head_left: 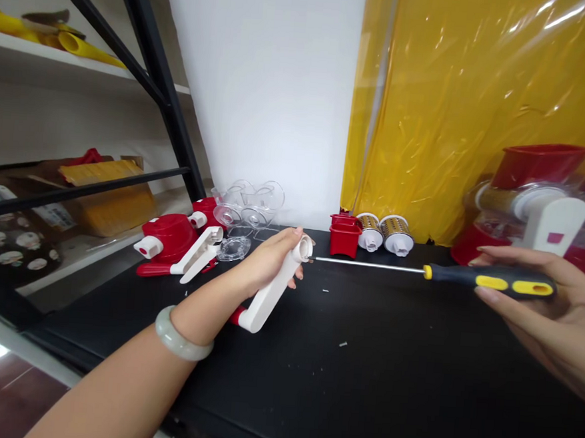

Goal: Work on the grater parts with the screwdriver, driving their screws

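My left hand is closed around a white crank handle, tilted, with its round hollow end up and a red part at its lower end. In my right hand is a screwdriver with a black and yellow grip, held level between thumb and fingers. Its long steel shaft points left, and the tip meets the side of the handle's round end. Whether a screw sits at the tip is too small to tell. Two small screws, a nearer screw and a farther screw, lie on the black table.
Red grater bases and another white crank stand at the left, beside clear plastic parts. Red hoppers and metal grating drums line the back. Assembled red-and-white graters are at right. A black-framed shelf borders the left.
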The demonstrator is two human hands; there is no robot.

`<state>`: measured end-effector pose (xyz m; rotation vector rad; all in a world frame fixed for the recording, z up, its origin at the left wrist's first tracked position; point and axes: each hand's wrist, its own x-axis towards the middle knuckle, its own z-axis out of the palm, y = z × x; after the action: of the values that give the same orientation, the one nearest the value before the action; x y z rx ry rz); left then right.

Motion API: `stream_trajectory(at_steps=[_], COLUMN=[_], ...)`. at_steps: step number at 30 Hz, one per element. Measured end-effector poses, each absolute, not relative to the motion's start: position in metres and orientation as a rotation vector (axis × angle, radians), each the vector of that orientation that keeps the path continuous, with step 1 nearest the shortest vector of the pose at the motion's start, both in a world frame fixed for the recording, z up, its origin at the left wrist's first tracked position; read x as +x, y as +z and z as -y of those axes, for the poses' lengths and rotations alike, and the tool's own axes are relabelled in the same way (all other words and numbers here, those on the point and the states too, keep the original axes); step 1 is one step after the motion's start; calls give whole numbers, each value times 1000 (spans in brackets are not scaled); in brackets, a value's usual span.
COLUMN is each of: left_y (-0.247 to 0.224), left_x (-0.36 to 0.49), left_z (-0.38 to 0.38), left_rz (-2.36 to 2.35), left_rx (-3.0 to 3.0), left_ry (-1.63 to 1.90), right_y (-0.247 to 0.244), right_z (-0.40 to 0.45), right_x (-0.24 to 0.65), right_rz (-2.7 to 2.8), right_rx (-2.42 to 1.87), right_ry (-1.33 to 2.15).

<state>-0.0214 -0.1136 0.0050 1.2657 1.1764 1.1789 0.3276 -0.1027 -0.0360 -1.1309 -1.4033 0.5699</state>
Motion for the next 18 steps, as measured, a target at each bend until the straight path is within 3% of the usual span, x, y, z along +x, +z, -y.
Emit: stream_trajectory(at_steps=[18], left_y=[6], left_x=[-22], left_z=[113], left_rz=[-1221], left_rx=[1302], left_ry=[1209], right_y=[-30], right_z=[104], right_x=[326], right_rz=[1573], right_rx=[-1163], right_ry=[624])
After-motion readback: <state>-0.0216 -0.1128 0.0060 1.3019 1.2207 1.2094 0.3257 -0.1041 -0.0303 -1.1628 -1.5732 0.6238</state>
